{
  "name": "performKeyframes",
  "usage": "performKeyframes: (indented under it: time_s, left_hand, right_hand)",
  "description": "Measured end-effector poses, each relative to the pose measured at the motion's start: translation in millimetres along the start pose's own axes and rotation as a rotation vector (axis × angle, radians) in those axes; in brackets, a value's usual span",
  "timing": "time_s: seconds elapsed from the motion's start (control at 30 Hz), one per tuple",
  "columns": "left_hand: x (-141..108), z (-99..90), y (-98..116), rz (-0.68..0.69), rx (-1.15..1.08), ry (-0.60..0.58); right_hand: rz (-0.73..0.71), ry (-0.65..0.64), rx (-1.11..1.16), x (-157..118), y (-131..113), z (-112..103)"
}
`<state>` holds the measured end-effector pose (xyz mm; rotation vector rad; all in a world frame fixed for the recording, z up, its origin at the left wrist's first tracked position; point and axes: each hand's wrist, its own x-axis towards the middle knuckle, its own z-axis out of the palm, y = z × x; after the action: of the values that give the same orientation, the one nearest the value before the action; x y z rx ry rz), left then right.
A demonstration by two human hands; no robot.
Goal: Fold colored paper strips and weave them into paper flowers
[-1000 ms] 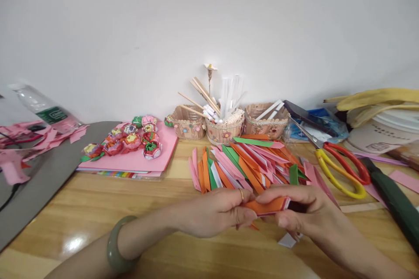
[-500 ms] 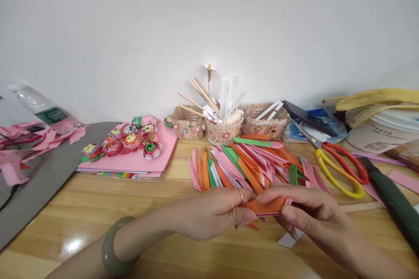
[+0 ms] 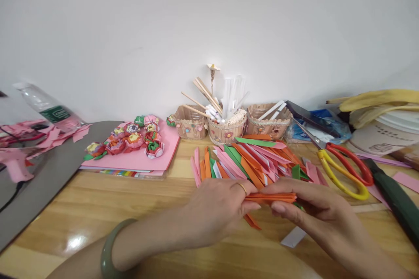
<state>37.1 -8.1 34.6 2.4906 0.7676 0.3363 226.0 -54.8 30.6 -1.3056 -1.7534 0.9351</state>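
Observation:
Both my hands pinch one folded orange paper strip (image 3: 270, 197), held level above the table. My left hand (image 3: 216, 209), with a ring and a green bangle, grips its left end between thumb and fingers. On its right part, the thumb and fingers of my right hand (image 3: 314, 209) close around it. Just behind my hands lies a pile of folded paper strips (image 3: 248, 159) in orange, pink, green and white. Below my left fingers an orange strip end (image 3: 252, 221) sticks out. A white paper piece (image 3: 293, 237) lies on the table under my right hand.
Red-and-yellow scissors (image 3: 343, 170) and a dark green tool (image 3: 393, 196) lie to the right. Decorated baskets (image 3: 193, 127) stand along the wall. At left are paper flowers (image 3: 131, 137) on pink sheets, a bottle (image 3: 49, 107) and a pink glue gun (image 3: 16, 165).
The orange strip has been turned, so its layered edge now faces me instead of its flat orange side. Both hands stay on it. The whole view has shifted slightly.

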Motion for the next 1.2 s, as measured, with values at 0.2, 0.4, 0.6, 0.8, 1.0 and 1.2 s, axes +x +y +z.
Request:
performKeyframes:
  time_s: [0.2,0.4,0.6,0.8,1.0,1.2]
  left_hand:
    - [-0.5,-6.8,-2.5,0.008,-0.177,0.025]
    - [-1.9,-1.4,-4.5,-0.106,-0.578,0.128]
    - [-0.3,0.0,-12.4,0.218,-0.249,0.441]
    - [2.3,5.1,-17.4,0.306,-0.181,0.546]
    - [-0.2,9.4,-14.3,0.010,-0.366,0.359]
    - [0.3,17.0,-14.2,-0.155,-0.710,0.240]
  right_hand:
    - [-0.043,0.025,-0.013,-3.1,1.5,-1.7]
    - [-0.023,0.123,0.052,-2.8,5.0,-5.0]
    - [-0.030,0.153,0.174,2.0,7.4,-6.9]
    - [-0.041,0.156,0.176,2.1,6.1,-5.5]
    - [-0.027,0.158,0.143,-0.2,6.7,-2.7]
    - [-0.097,0.182,0.048,-2.5,8.4,7.3]
